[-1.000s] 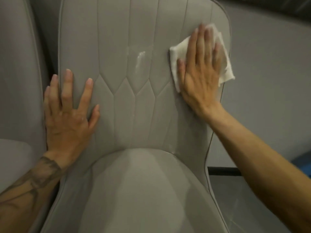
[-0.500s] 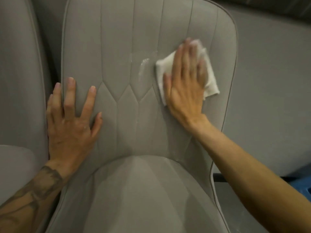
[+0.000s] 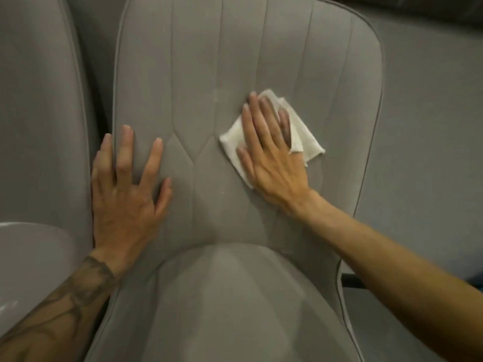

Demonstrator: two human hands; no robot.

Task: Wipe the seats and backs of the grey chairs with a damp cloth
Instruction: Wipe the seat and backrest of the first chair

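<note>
Indoors, against a plain grey wall with a dark skirting strip low at the right. With the right hand, fingers straight and laid flat, presses a crumpled white fabric cloth onto the stitched backrest of a grey upholstered chair, just right of the centre seam. With the left hand, open and fingers spread, rests flat on the backrest's left edge, apart from the cloth. Below both, the chair's rounded grey seat. Just beside, to the left, a second grey upholstered chair.
</note>
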